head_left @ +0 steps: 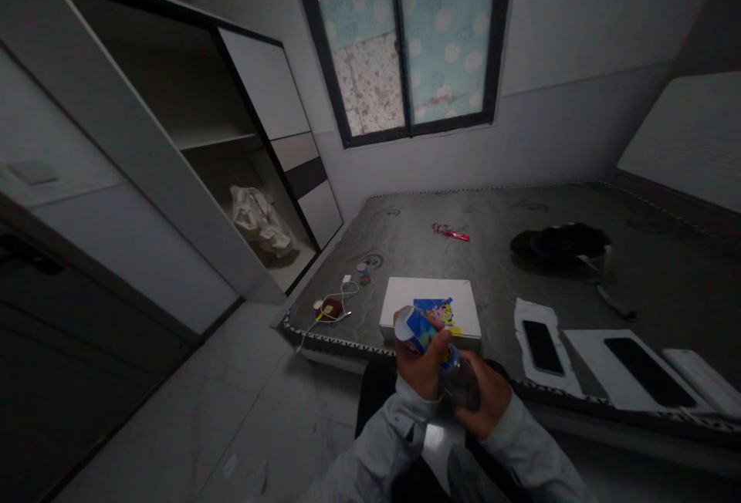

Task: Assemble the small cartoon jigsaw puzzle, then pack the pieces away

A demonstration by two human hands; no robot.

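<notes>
My left hand [421, 368] is closed around a small blue-and-white printed container [419, 329], its pale round end tilted up to the left. My right hand [489, 396] wraps round a clear plastic bottle [459, 384], just below and to the right of it. The two pieces meet near my left thumb; whether they are joined I cannot tell. Right behind my hands lies a white box [399, 295] on the mattress edge. On its top are a blue patch and colourful cartoon figures [444, 312].
On the grey mattress [405, 237] are a red-handled item [451, 233], a dark cap [559, 242], a phone [543, 347], and another dark phone-like slab [648, 370]. At left lie a small jar [363, 273], white cable [347, 295] and brown item [331, 310]. An open wardrobe [231, 140] stands beyond.
</notes>
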